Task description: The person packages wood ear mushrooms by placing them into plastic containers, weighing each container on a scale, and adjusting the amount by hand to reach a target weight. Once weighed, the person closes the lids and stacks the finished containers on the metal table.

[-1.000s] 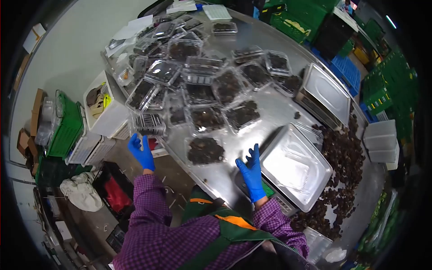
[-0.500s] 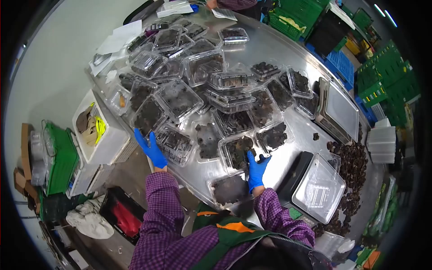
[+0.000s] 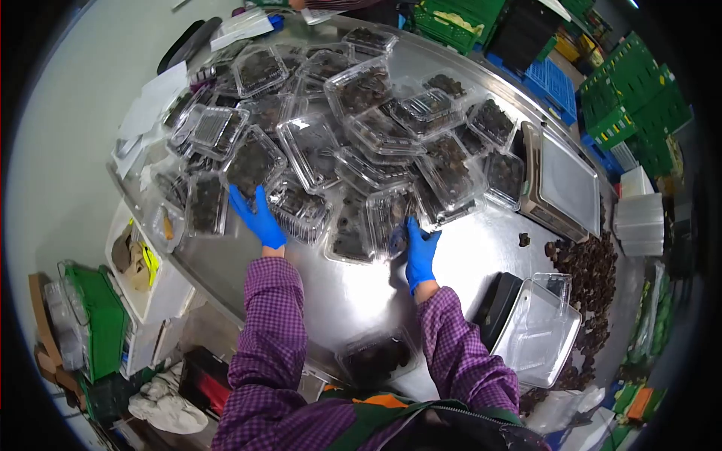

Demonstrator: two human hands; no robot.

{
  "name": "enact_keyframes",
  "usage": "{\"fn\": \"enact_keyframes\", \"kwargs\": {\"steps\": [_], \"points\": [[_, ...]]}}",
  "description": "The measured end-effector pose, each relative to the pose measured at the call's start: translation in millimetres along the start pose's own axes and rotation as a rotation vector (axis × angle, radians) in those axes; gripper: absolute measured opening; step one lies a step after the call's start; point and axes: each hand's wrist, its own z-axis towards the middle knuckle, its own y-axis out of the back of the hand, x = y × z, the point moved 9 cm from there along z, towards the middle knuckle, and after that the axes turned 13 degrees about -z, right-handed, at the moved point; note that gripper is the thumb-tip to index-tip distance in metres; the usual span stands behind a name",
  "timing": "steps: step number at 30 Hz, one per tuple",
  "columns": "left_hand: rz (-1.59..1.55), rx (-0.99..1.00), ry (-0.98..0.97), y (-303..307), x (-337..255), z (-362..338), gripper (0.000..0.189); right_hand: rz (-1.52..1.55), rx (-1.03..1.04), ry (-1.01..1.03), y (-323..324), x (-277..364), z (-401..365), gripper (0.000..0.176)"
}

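My left hand (image 3: 259, 220), in a blue glove, has its fingers spread against the near edge of a clear plastic clamshell box (image 3: 256, 161) of dark brown pieces. To its right lies another filled clamshell (image 3: 297, 209). With fingers apart, my blue-gloved right hand (image 3: 423, 252) touches the right side of a clamshell (image 3: 387, 223) at the front of the heap. Part of that box is hidden by the fingers. One more clamshell (image 3: 377, 357) of dark pieces sits alone near the table's front edge, between my forearms.
A clear box rests on a scale (image 3: 535, 327) at the right, beside a loose heap of dark pieces (image 3: 590, 289). Behind stands a second scale (image 3: 568, 180). White papers (image 3: 154, 101) lie at the left. Green crates (image 3: 635, 105) are stacked beyond the table (image 3: 346, 289).
Both arms have reached farther forward over the table. The front boxes have shifted away and closer together, baring more metal before them. The box between my forearms stays near the edge.
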Motion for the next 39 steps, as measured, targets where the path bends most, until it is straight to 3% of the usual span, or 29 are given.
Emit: {"fn": "enact_keyframes", "kwargs": {"steps": [3,4,6,7,8,9,10,12,14,17,18,19,21,22,24,30,33,36,38,39], "points": [[0.046,-0.032,-0.062,-26.2,26.1,27.0,0.065,-0.018,0.026,0.011,-14.5,47.2,5.0,0.075],[0.043,-0.019,-0.068,-36.7,30.6,38.3,0.065,0.203,0.081,0.019,-30.1,47.8,13.5,0.075],[0.065,-0.004,-0.002,-54.5,42.2,56.9,0.068,0.015,0.013,0.067,-30.9,54.3,26.3,0.075],[0.070,0.017,0.009,-60.6,47.3,66.3,0.079,0.024,0.004,0.059,-29.2,47.2,39.4,0.075],[0.073,0.030,0.008,-63.7,49.6,77.7,0.079,0.051,0.162,0.068,-40.7,43.0,51.9,0.078],[0.083,0.083,0.132,-64.4,76.2,90.8,0.082,0.078,0.320,0.079,-50.0,38.3,55.5,0.080],[0.094,0.132,0.259,-62.0,96.5,94.0,0.085,0.083,0.317,0.073,-38.2,45.9,44.8,0.080],[0.165,0.157,0.280,-51.5,87.4,83.3,0.092,0.018,0.323,-0.153,-12.2,56.9,12.3,0.071],[0.328,0.272,0.207,-33.3,40.2,30.0,0.088,0.006,0.322,-0.180,17.7,37.5,-18.5,0.065],[0.346,0.684,-0.044,-30.4,-77.2,-101.3,0.078,-0.044,0.508,-0.029,62.0,12.2,-73.8,0.059],[0.188,0.770,0.048,-19.4,-97.6,-155.9,0.073,-0.050,0.541,-0.016,79.1,4.9,-95.4,0.056],[0.088,0.971,0.133,-19.3,-129.9,-209.4,0.079,-0.032,0.521,-0.028,99.3,-1.5,-118.3,0.052],[0.483,1.416,-0.122,-1.9,-155.6,-303.4,0.086,-0.025,0.479,-0.049,135.3,-15.4,-153.5,0.044],[0.565,1.580,-0.080,6.9,-152.4,-342.9,0.096,-0.003,0.469,-0.063,151.3,-24.1,-169.0,0.041],[0.736,1.674,-0.108,17.3,-147.5,-382.6,0.100,-0.005,0.454,-0.067,175.7,-33.5,-194.1,0.039],[0.631,1.678,-0.352,-28.4,-144.3,-381.4,0.105,-0.224,0.370,0.175,218.7,-23.9,-233.3,0.034],[0.544,1.632,-0.549,-88.7,-126.7,-371.8,0.102,-0.191,0.303,0.222,252.8,-14.1,-251.0,0.033],[0.461,1.465,-0.825,-169.7,-66.0,-326.3,0.092,-0.262,0.182,0.203,304.0,-19.0,-270.7,0.031],[0.667,1.334,-0.960,-220.3,-56.5,-290.9,0.081,-0.223,0.076,0.164,342.3,-34.3,-283.4,0.031],[0.844,1.302,-0.910,-237.8,-56.7,-285.9,0.078,-0.201,0.030,0.146,363.8,-43.9,-289.9,0.030]]}}
